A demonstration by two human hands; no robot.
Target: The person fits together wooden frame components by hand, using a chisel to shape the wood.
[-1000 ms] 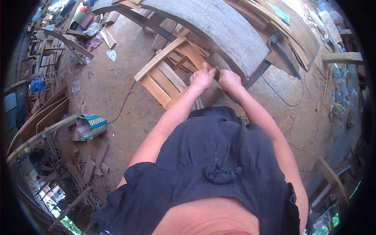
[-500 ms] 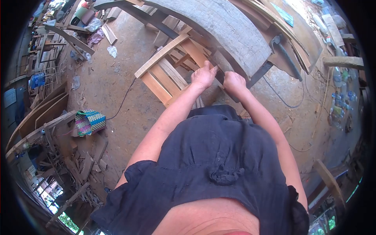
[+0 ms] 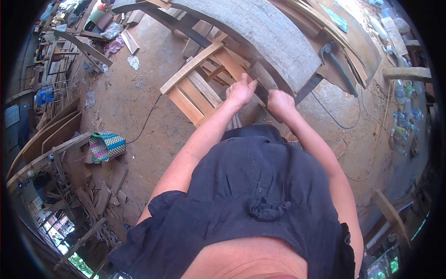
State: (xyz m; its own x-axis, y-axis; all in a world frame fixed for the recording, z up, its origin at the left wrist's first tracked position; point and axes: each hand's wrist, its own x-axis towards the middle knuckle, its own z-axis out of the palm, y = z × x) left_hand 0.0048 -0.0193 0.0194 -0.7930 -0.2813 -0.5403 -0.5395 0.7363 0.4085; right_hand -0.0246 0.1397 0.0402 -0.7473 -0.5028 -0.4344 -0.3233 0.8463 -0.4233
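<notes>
A slatted wooden frame (image 3: 193,93), like a small piece of furniture, stands tilted in front of my body. My left hand (image 3: 240,93) is closed at its right side, with the thumb pointing right, and appears to grip the frame's edge. Just to the right, my right hand (image 3: 281,106) makes a fist beside a dark narrow strip (image 3: 261,93) that passes between the hands. Whatever the right fingers hold is hidden by the fist.
Beyond the hands lies a thick grey wooden slab (image 3: 260,32). An axe-like tool (image 3: 338,69) leans at its right. A woven basket (image 3: 108,145) sits left on the dirt floor, near scrap wood (image 3: 104,197). Plastic bottles (image 3: 403,123) line the right side.
My right hand has shifted slightly right and away from the left one, and its fist has turned a little. My left hand and the frame look almost unmoved.
</notes>
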